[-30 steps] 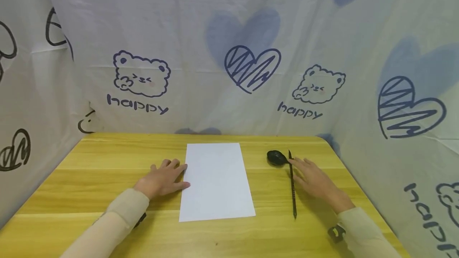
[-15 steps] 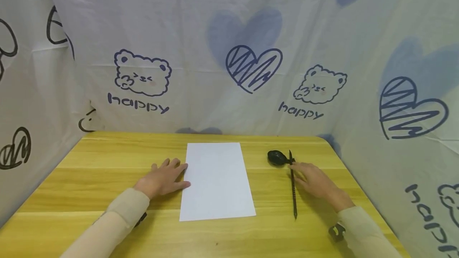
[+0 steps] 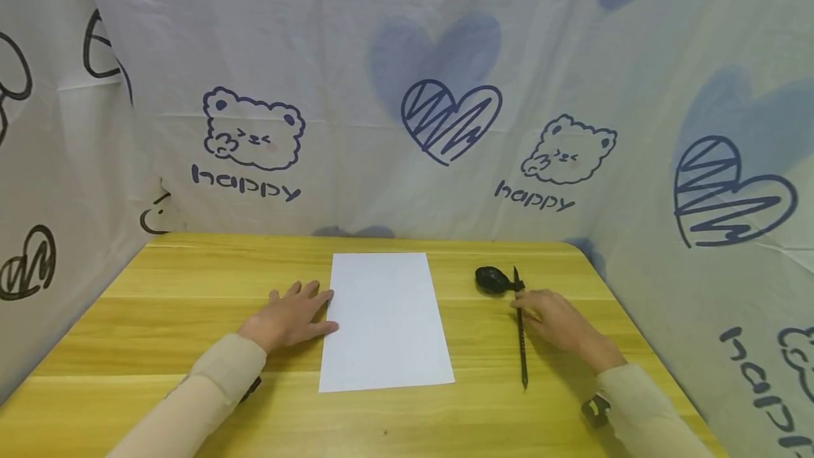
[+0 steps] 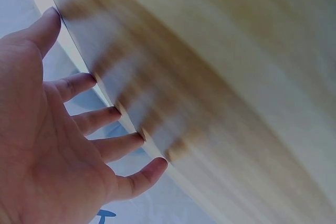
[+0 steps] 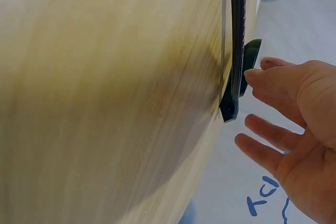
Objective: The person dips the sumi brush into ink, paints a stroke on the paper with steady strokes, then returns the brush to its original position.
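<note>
My left hand (image 3: 289, 318) lies beside the left edge of a white sheet of paper (image 3: 386, 320). Its fingers are spread, with fingertips and thumb at or just over that edge. To the right of the sheet a slim dark pencil (image 3: 523, 352) lies lengthwise on the table. Over its upper part is my right hand (image 3: 558, 320), index finger and thumb bent close to it. In the right wrist view the pencil (image 5: 238, 19) runs past the thumb tip, not visibly pinched. A black oval object with a narrow neck (image 3: 492, 280) lies across the pencil's far end.
All of this is on a yellow wood-grain table (image 3: 191, 295). Behind and at both sides hangs a pale cloth (image 3: 356, 161) printed with hearts and bears. Dark wrist devices (image 3: 596, 410) sit under the sleeves.
The fingers of my right hand have bent and drawn back slightly from the black object's neck, now more of it shows. The left hand, paper and pencil have stayed put.
</note>
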`<state>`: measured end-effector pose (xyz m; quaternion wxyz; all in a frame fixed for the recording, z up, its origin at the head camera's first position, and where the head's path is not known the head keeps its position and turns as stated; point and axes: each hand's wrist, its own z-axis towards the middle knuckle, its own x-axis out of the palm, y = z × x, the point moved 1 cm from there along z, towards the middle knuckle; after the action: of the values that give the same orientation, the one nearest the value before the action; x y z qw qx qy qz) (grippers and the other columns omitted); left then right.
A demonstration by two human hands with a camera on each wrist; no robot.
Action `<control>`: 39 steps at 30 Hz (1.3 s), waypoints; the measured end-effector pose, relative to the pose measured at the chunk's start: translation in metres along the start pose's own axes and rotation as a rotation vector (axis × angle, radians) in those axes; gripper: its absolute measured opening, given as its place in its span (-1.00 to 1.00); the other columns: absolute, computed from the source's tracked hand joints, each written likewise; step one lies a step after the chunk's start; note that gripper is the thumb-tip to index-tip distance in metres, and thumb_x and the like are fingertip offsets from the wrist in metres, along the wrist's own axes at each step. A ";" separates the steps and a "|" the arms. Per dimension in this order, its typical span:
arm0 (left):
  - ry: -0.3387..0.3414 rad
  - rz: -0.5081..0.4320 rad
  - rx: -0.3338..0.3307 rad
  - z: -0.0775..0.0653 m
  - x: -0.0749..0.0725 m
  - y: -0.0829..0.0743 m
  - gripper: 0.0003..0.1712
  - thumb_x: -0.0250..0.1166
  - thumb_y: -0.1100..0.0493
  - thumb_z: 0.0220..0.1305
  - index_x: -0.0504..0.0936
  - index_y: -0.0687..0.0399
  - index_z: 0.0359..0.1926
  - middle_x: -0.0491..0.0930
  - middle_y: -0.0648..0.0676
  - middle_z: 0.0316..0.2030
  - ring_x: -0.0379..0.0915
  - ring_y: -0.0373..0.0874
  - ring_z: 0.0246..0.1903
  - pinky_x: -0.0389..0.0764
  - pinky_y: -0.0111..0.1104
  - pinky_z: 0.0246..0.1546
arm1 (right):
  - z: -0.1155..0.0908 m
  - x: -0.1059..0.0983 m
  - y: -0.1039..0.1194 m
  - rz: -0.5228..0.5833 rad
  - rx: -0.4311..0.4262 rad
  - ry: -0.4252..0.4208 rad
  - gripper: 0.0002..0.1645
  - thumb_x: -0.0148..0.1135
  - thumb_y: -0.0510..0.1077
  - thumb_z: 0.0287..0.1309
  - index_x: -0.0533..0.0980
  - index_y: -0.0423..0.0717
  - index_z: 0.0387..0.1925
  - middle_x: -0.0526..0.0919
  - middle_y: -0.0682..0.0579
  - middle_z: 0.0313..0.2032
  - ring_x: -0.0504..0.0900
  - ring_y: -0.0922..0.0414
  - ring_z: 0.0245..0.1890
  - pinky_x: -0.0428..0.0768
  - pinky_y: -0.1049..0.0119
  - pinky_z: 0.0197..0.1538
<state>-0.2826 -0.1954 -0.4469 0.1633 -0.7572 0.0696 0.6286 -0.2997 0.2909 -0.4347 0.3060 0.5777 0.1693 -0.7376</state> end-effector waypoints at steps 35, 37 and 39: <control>0.004 0.015 0.010 0.001 -0.002 0.001 -0.09 0.10 -0.40 0.45 0.26 0.05 0.57 0.18 0.37 0.55 0.10 0.51 0.49 0.10 0.55 0.33 | 0.018 0.020 -0.006 -0.004 -0.103 -0.037 -0.56 0.30 -0.64 -0.09 0.79 -0.07 -0.43 0.82 -0.02 -0.24 0.68 -0.01 -0.19 0.69 0.04 -0.02; 0.006 0.018 0.009 0.001 -0.001 0.001 -0.09 0.10 -0.39 0.45 0.25 0.05 0.57 0.18 0.37 0.55 0.10 0.51 0.49 0.10 0.54 0.33 | 0.018 0.021 -0.006 -0.014 -0.124 -0.045 -0.56 0.30 -0.64 -0.10 0.79 -0.05 -0.46 0.82 0.00 -0.27 0.68 0.01 -0.21 0.69 0.06 -0.03; 0.005 0.017 0.007 0.000 -0.001 0.001 -0.09 0.10 -0.40 0.45 0.25 0.04 0.57 0.18 0.36 0.55 0.10 0.51 0.49 0.10 0.54 0.33 | 0.018 0.021 -0.007 -0.020 -0.143 -0.054 -0.56 0.31 -0.63 -0.11 0.78 -0.05 -0.48 0.81 0.02 -0.30 0.67 0.02 -0.23 0.69 0.09 -0.05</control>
<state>-0.2836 -0.1965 -0.4467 0.1605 -0.7577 0.0786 0.6276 -0.3209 0.2798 -0.4500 0.3435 0.5326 0.2188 -0.7419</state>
